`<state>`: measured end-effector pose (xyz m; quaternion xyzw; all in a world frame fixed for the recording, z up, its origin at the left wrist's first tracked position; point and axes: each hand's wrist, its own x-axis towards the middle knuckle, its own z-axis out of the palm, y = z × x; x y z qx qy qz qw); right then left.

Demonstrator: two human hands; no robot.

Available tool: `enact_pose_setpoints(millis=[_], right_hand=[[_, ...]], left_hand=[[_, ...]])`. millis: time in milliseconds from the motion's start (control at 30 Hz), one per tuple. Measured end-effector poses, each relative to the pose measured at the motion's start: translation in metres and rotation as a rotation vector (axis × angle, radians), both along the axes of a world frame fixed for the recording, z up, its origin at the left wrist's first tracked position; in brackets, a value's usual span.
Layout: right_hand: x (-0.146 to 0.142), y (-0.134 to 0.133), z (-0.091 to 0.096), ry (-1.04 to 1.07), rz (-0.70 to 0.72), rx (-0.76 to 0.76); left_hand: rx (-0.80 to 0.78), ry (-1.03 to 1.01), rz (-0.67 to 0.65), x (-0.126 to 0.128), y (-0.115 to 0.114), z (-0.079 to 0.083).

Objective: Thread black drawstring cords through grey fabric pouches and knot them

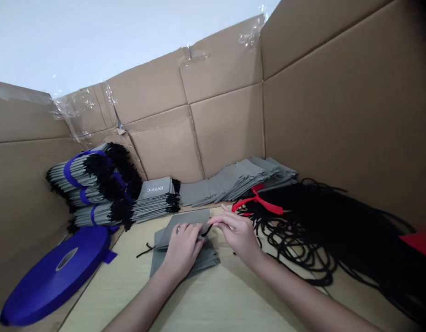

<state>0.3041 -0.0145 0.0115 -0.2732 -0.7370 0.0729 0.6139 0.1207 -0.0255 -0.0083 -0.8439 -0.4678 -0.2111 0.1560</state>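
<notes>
Grey drawstring pouch (163, 241): flat, thin, with black cord (206, 232) shown at both ends. Within cardboard walls (227, 129) are contained blue-banded pouch bundles (90, 173), a blue ribbon roll (43, 286) and heaped black cords (320, 221). Pouch is clasped by the left hand (184, 242) above a loose pouch pile (208, 259); cord is pinched at its right edge by the right hand (236, 229).

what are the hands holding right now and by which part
The left hand holds a gray pouch near its end toward the right hand, which pinches a black cord by its upper visible part.
</notes>
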Motion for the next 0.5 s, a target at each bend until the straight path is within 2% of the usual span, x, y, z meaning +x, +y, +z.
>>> enact_pose_setpoints(millis=[133, 267, 367, 500], right_hand=[[0.011, 0.005, 0.018, 0.145, -0.089, -0.038], [0.027, 0.028, 0.027, 0.070, -0.114, -0.109], [0.036, 0.039, 0.025, -0.018, -0.125, -0.150], [0.042, 0.035, 0.011, -0.049, -0.143, -0.199]], left_hand=[[0.020, -0.165, -0.058, 0.007, 0.003, 0.013], [0.016, -0.004, -0.162, 0.003, 0.003, 0.032], [-0.021, 0.089, -0.180, 0.006, 0.008, 0.040], [-0.063, 0.029, -0.157, 0.008, 0.012, 0.033]])
